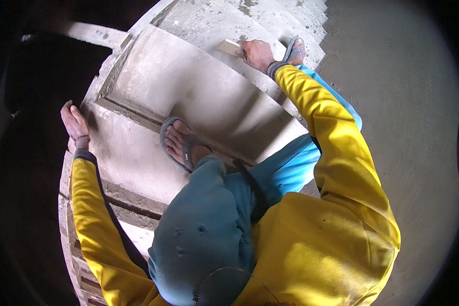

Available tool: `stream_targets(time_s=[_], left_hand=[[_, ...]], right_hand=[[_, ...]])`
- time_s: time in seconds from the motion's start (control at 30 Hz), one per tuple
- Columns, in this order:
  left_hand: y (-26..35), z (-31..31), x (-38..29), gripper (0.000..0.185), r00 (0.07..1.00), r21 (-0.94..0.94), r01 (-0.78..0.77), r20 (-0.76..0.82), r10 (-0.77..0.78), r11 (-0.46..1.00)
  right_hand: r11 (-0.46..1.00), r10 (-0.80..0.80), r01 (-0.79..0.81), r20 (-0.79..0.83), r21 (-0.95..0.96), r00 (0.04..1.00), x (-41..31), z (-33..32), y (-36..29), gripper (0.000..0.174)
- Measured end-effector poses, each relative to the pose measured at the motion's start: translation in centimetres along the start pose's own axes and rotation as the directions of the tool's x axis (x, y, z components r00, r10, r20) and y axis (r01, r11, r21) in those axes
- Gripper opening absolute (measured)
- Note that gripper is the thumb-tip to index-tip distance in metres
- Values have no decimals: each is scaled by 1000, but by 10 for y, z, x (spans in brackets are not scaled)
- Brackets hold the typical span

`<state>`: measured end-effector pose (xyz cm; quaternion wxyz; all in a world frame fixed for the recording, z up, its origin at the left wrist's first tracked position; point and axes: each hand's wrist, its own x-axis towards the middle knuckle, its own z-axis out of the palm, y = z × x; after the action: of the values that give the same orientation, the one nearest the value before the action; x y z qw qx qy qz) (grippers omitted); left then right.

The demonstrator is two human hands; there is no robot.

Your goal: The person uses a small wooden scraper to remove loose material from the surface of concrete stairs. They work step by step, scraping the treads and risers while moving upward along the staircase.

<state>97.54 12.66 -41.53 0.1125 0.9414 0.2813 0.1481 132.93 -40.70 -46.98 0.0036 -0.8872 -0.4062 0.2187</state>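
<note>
A short, pale flat piece, perhaps a wooden one, (230,48) is gripped in my right hand (257,55), over a speckled concrete stair step (199,28) at the upper middle. What the piece is I cannot tell for sure. At the left rim, my left hand (75,119) rests with its fingers extended at the outer edge of the stairs (93,91), holding nothing that I can see. Between the hands lies a smoother grey step (149,72).
My sandalled feet stand on separate steps, one (178,143) near the middle and the other (296,51) higher up. A plain wall (397,114) borders the stairs on the right. A dark drop lies beyond the left edge, where a pale beam (95,34) juts out.
</note>
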Motion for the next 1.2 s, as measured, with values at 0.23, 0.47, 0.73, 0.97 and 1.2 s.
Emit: stream_targets(time_s=[0.23, 0.47, 0.73, 0.97, 1.2], left_hand=[[105, 26, -55, 53, 960, -218, -102, 236, 154, 971], [232, 9, -107, 52, 937, -497, 79, 333, 105, 864], [338, -43, -170, 41, 544, -565, 682, 816, 193, 464], [302, -81, -208, 41, 462, -288, 714, 879, -120, 639], [303, -90, -196, 41, 468, -212, 681, 862, -194, 700]], right_hand=[[986, -161, 130, 381, 108, 910, -108, 26, -19, 34], [939, 262, -214, -156, 271, 952, -132, -15, 45, 26], [880, 445, -279, -459, 385, 769, -196, -130, 153, 29], [739, 638, -401, -371, 541, 675, -205, -109, 210, 34], [588, 772, -474, -279, 655, 571, -208, -118, 222, 37]])
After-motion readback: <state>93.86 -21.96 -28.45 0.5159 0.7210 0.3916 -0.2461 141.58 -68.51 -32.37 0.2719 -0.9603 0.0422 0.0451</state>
